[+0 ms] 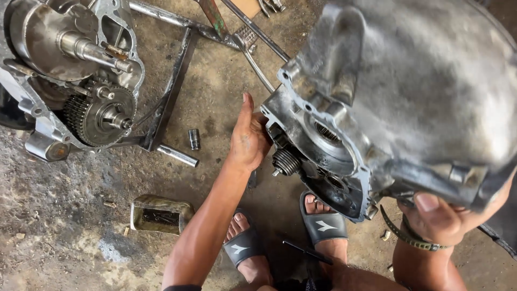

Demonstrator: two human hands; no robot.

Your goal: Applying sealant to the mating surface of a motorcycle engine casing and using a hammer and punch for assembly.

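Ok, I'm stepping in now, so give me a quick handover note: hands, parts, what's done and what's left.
Left hand grips the edge of the casing by its small gear. Right hand holds the casing's lower corner, clear of the floor. Engine half lies on the frame, gears and shaft bare. Socket and tray on the floor. Done: casing is off. Left: I cannot tell.

I am looking down at a rough motor repair workshop. An opened engine (75, 81) with bare gears rests far left on a stained, oily concrete floor (70, 237). Steel rods (177, 156), a loose socket (194, 139) and a cut metal can (160, 214) lie scattered nearby.
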